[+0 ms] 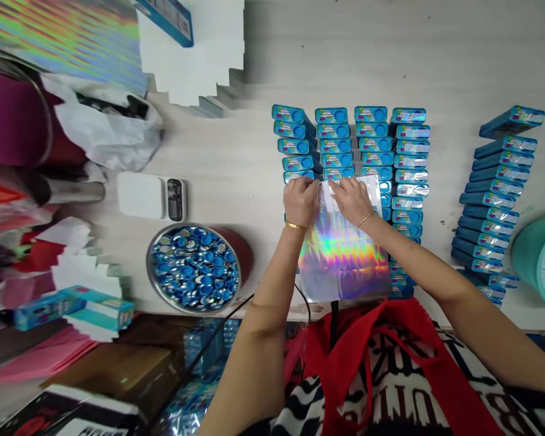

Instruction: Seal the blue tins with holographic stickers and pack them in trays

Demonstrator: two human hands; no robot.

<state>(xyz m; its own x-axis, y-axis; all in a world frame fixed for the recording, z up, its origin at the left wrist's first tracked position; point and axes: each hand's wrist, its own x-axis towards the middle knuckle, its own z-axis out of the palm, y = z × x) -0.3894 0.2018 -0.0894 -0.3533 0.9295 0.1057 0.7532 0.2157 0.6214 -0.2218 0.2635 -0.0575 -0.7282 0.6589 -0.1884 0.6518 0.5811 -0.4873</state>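
A shiny rainbow-reflecting holographic sheet (345, 254) hangs between my hands in front of my body. My left hand (302, 201) is closed on its upper left corner, knuckles up. Along its top edge, my right hand (352, 198) is pinched at the sheet, and a pale strip shows between the hands. What the right fingertips grip exactly is too small to tell. Behind and partly under the sheet stand rows of small blue boxes (335, 145). Those in the right-hand row (411, 160) have shiny patches on their ends.
Another row of blue boxes (499, 200) stands at the right beside a turquoise tub (531, 260). To the left are a metal bowl rim (151, 278) around blue-and-silver round pieces, a white scale (140, 195), a white cardboard stack (200, 54) and a plastic bag (113, 133).
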